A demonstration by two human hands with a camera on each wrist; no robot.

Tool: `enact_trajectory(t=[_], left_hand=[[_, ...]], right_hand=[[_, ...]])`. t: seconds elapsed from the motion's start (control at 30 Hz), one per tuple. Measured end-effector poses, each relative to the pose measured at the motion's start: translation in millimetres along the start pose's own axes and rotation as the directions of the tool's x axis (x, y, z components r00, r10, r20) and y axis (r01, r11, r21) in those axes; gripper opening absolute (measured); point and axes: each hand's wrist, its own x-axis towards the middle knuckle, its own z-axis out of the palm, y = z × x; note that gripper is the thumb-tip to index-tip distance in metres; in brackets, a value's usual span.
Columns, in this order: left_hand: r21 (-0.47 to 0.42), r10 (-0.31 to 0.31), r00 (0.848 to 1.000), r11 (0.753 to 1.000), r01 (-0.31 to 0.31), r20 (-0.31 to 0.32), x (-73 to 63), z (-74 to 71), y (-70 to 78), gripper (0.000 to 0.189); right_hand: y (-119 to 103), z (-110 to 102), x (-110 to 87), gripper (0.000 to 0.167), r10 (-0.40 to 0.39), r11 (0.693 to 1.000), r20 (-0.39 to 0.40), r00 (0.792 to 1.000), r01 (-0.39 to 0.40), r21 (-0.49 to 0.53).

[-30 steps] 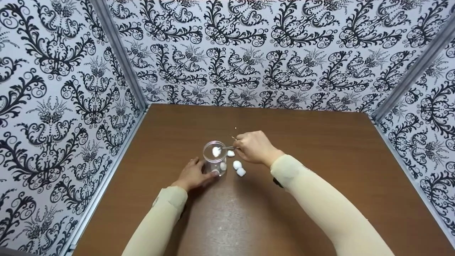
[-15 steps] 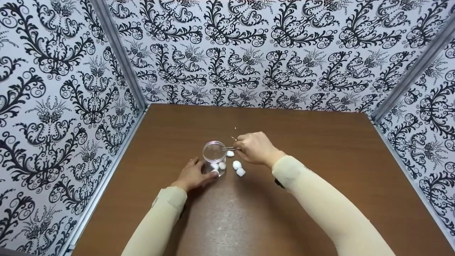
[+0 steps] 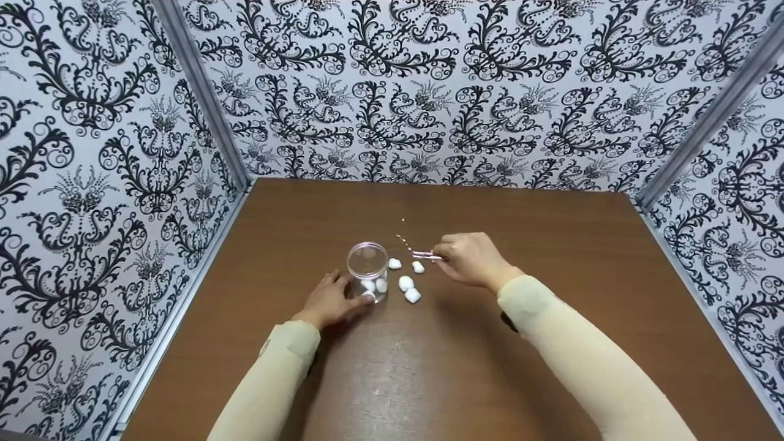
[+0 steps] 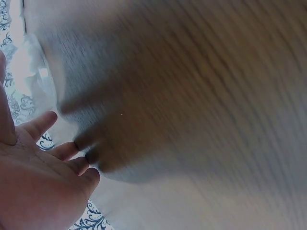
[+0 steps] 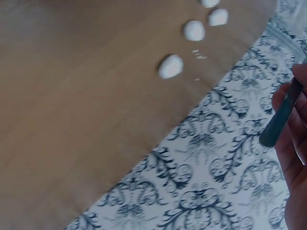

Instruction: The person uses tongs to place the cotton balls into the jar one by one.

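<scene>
A clear jar (image 3: 368, 269) stands upright on the table, several white cotton balls (image 3: 381, 285) visible through its lower wall. Against its left and front sides my left hand (image 3: 331, 300) holds it, thumb at the front; the left wrist view shows that hand's palm and fingers (image 4: 43, 125) beside the jar's blurred edge. Right of the jar, my right hand (image 3: 474, 257) grips metal tweezers (image 3: 424, 255), prongs pointing left with nothing between them. Several loose cotton balls (image 3: 406, 283) lie between jar and right hand; the right wrist view shows cotton balls (image 5: 171, 66) too.
Small pale specks (image 3: 403, 242) show on the brown table (image 3: 520, 220) behind the cotton balls. Patterned wall panels (image 3: 416, 110) rise along the table's back and both sides, with grey metal posts (image 3: 208, 98) at the corners.
The cotton ball held by the tweezers over the jar dropped inside. My right hand then moved right with the tweezers, uncovering another loose cotton ball. My left hand stayed at the jar.
</scene>
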Motion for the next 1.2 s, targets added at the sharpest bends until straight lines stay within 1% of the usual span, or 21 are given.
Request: enact_trajectory(t=[0.23,0.47,0.67,0.87,1.2], left_hand=[[0.004,-0.002,1.000,1.000,0.002,0.007,0.0,0.1,1.2,0.081],[-0.004,0.002,1.000,1.000,-0.002,0.001,-1.4,-1.1,2.2,0.080],[-0.003,-0.005,1.000,1.000,0.005,-0.001,0.3,0.1,0.9,0.080],[-0.005,-0.015,1.000,1.000,0.015,0.009,1.3,0.0,0.9,0.081],[0.001,-0.002,1.000,1.000,0.002,-0.003,1.1,0.2,0.6,0.081]], right_hand=[[8,6,-30.3,0.004,0.013,1.000,0.051,0.999,-0.014,0.017],[12,12,-47.3,0.005,0.031,0.999,0.070,0.997,-0.033,0.032],[13,15,-52.4,0.005,0.049,0.998,0.090,0.995,-0.053,0.040],[11,16,-52.4,0.007,0.075,0.996,0.119,0.990,-0.081,0.048],[2,23,-51.8,0.004,0.055,0.998,0.179,0.982,-0.062,0.033]])
